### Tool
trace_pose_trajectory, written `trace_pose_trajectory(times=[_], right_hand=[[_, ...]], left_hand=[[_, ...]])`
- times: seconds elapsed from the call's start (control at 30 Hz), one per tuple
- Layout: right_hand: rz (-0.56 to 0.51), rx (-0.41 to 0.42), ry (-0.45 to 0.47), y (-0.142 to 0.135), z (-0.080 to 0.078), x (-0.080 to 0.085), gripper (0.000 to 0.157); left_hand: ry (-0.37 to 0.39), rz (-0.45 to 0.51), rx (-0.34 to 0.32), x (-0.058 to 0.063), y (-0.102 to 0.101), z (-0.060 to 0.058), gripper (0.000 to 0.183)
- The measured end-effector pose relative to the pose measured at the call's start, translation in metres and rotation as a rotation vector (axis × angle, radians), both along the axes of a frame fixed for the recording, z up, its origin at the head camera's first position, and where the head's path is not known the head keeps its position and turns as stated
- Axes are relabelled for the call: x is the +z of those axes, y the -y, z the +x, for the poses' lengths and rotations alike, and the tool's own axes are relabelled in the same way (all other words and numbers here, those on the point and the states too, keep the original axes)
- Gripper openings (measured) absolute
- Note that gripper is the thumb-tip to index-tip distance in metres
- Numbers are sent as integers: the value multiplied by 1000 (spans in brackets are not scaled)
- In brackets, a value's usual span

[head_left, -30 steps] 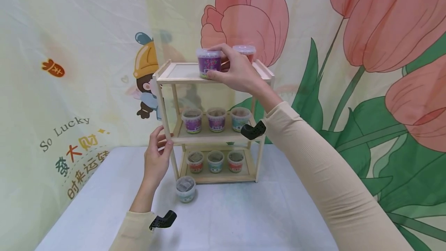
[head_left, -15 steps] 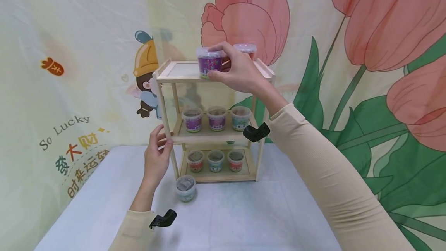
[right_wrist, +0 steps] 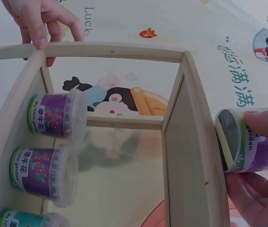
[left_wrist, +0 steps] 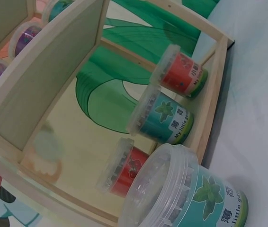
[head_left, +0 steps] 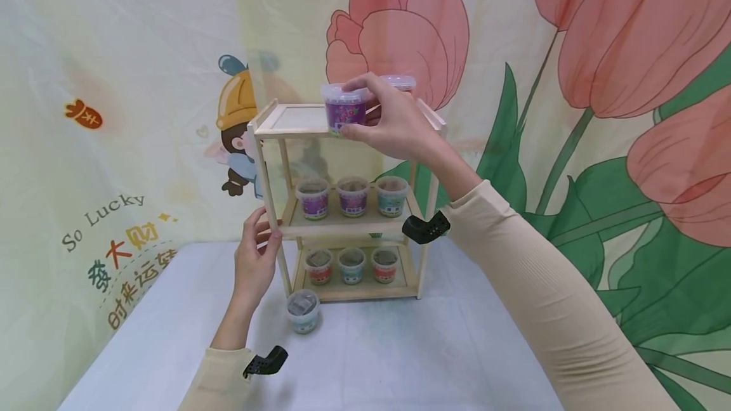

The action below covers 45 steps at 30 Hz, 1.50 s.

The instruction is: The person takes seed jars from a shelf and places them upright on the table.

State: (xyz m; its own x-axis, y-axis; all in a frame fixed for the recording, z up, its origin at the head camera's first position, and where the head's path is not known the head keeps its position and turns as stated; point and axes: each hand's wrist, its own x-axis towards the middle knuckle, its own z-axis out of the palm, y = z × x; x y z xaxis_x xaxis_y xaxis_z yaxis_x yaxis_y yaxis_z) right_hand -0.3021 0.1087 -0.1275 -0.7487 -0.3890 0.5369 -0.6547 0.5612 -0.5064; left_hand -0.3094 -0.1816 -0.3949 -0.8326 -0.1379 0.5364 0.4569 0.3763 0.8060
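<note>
Drawn slightly forward: a purple tub point(head_left: 339, 114) pinched in the right hand point(head_left: 395, 120) — one lidded tub point(head_left: 401, 82) mostly hidden behind it — left hand point(head_left: 255, 265) gripping the rack point(head_left: 349, 229), six tubs point(head_left: 352, 202) shelved below.

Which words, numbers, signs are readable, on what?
"So Lucky": backdrop
"發大财": backdrop
"时来运转": backdrop
"好运满满": backdrop
"薄荷": teal tubs
"牵牛花": purple tubs
"My little garden": teal tubs, purple tubs
Too blurred: full Chinese name, red tubs; mark, carrot

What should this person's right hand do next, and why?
Probably ease the held purple cup back onto the top shelf: the right hand grips it at the front edge, where its base shows in the right wrist view.
</note>
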Motion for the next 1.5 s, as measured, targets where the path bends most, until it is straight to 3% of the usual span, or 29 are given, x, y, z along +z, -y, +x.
trace_pose_trajectory(times=[0.23,0.57,1.0,1.5], right_hand=[[-29,-16,-26,-8,9,-3,60],[-86,51,-53,-17,14,-18,60],[-111,91,-7,-19,23,-54,62],[-140,70,13,-16,30,-101,63]], left_hand=[[-1,-19,18,1,0,0,57],[9,-21,15,-1,1,-1,57],[-3,-10,10,-2,1,-2,56],[-10,-13,2,-2,2,-1,56]])
